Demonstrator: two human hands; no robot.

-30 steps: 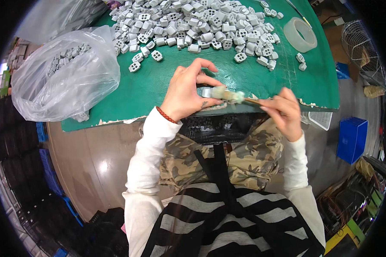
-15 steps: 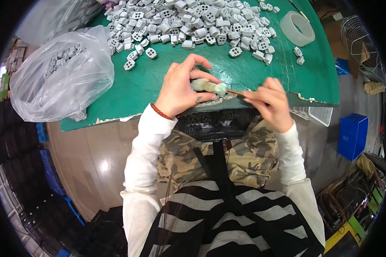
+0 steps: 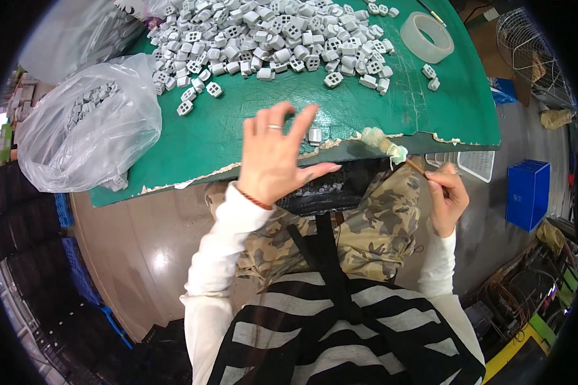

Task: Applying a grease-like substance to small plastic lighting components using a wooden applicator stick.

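Observation:
My left hand [image 3: 273, 154] is held over the front edge of the green table with its fingers spread and nothing in them. Just beyond its thumb and index finger lies one small grey plastic part [image 3: 315, 136]. Lower right of it, my right hand [image 3: 447, 192] pinches the end of a thin brown stick [image 3: 417, 168]. The stick tilts up to the left and carries a lumpy beige and pale green head [image 3: 385, 144], whose material I cannot make out. That head hangs over the table's worn edge, apart from my left hand.
A large heap of grey plastic parts [image 3: 270, 38] covers the back of the green table [image 3: 218, 138]. A clear plastic bag [image 3: 128, 138] of parts lies at left, a tape roll [image 3: 426, 37] at back right. A blue bin [image 3: 528, 194] stands on the floor at right.
My left hand has come off the stick's lumpy head and opened. My right hand has moved right and toward me with the stick. The grey part by my left hand now shows.

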